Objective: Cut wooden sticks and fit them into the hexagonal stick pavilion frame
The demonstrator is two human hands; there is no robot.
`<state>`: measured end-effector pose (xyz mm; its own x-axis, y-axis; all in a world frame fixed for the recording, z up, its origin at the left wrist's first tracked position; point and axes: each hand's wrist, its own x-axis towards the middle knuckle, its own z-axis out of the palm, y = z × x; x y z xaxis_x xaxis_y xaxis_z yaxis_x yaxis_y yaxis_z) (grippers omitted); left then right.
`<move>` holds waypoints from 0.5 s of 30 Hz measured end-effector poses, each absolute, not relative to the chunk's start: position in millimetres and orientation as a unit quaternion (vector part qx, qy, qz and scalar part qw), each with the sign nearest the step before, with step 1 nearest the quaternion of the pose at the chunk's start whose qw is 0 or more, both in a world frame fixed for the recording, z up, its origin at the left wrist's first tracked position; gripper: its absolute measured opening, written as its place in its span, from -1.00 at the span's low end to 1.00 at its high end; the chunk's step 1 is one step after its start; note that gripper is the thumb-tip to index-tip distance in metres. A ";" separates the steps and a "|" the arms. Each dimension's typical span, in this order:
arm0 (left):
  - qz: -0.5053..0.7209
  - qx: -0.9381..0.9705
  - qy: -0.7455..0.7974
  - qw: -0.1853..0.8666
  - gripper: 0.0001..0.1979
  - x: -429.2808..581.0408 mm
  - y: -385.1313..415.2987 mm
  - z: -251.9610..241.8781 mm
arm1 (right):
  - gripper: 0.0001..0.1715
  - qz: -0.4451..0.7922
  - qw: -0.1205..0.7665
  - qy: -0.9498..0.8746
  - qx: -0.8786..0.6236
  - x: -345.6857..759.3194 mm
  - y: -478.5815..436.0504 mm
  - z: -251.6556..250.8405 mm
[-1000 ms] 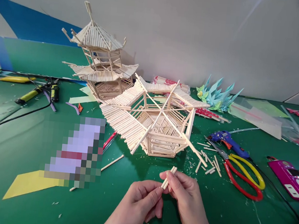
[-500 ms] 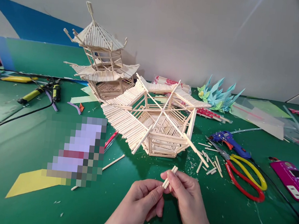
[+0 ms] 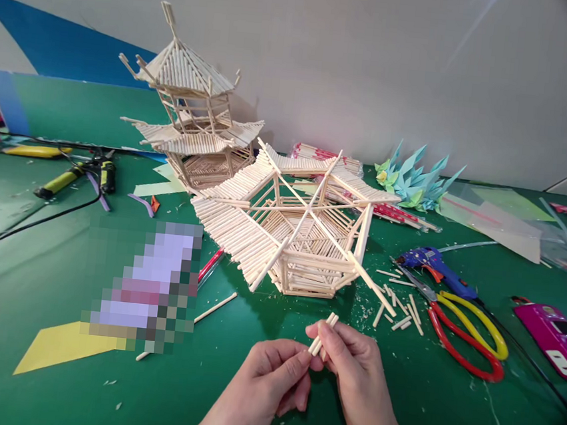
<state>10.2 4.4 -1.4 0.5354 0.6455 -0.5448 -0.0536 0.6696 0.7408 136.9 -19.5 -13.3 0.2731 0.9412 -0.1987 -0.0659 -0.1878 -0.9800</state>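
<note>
Between my two hands, low in the head view, is a small bundle of short wooden sticks (image 3: 324, 335) held side by side at a slant. My left hand (image 3: 275, 379) pinches its lower end between thumb and fingers. My right hand (image 3: 349, 362) grips it higher up, with the thumb across the sticks. Just beyond my hands stands a six-sided stick model (image 3: 303, 268), partly roofed with rows of sticks and open at the front right. Behind it to the left rises a finished-looking stick pagoda (image 3: 190, 137) with two roof tiers.
Short stick pieces (image 3: 405, 304) lie right of the model, near red-and-yellow-handled scissors (image 3: 472, 334) and a blue glue gun (image 3: 438, 271). A magenta device (image 3: 547, 335) sits far right. At left are black-and-yellow pliers (image 3: 74, 175) and yellow paper (image 3: 60, 348). Blue folded paper (image 3: 420, 179) stands behind.
Almost nothing differs. The view has shifted very slightly; both hands keep the same grip on the sticks.
</note>
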 end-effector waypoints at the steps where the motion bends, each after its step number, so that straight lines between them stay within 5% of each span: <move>1: 0.219 0.341 0.428 0.808 -0.69 10.3 4.2 -1.5 | -0.65 0.478 0.521 -0.366 -0.605 136.9 -19.5 -13.5; 11: 0.245 0.336 0.416 0.809 -0.62 5.7 2.6 -3.0 | -0.57 0.425 0.469 -0.430 -0.644 153.1 -22.7 -6.7; 15: 0.236 0.380 0.453 0.772 -0.54 -5.6 -0.9 -0.4 | -0.55 0.208 0.231 -0.634 -0.708 176.8 -19.8 -11.7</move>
<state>-5.6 -0.9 -0.4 0.4787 0.7079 -0.5194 -0.0205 0.6005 0.7994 176.8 -19.8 -11.7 0.1102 0.9939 -0.0017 0.8016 -0.0899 -0.5910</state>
